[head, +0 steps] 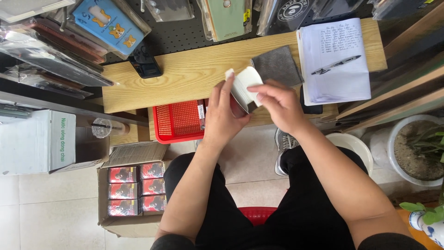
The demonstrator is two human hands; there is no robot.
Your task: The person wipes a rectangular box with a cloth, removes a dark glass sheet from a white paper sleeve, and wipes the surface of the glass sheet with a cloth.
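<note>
A small white packet [246, 85], flat and pale with a darker edge along its lower side, is held up in the air just above the near edge of the wooden surface [185, 74], between the person's two hands. The left hand [224, 115] cups it from below and behind, its fingers [227, 90] stretched up along the packet's left side, closed around it. The right hand [277, 104] comes in from the right, its fingers [259, 89] pinching the packet's upper right edge. Just behind the packet a grey cloth [277, 65] lies flat on the surface, and to the right of the cloth sits a white notebook [335, 60] covered in handwritten lines, with a pen [335, 65] resting slantwise across the page. A dark phone [145, 65] lies at the far left of the surface, near a black pegboard [185, 28] hung with packaged phone cases. Below the surface's near edge, to the left of the left hand, is a red mesh basket [178, 120]. Lower left on the tiled floor, an open cardboard box [132, 185] holds rows of small red and black packs, and a larger white carton [37, 141] stands beside it. At the right stands a white plant pot [416, 148] filled with soil.
</note>
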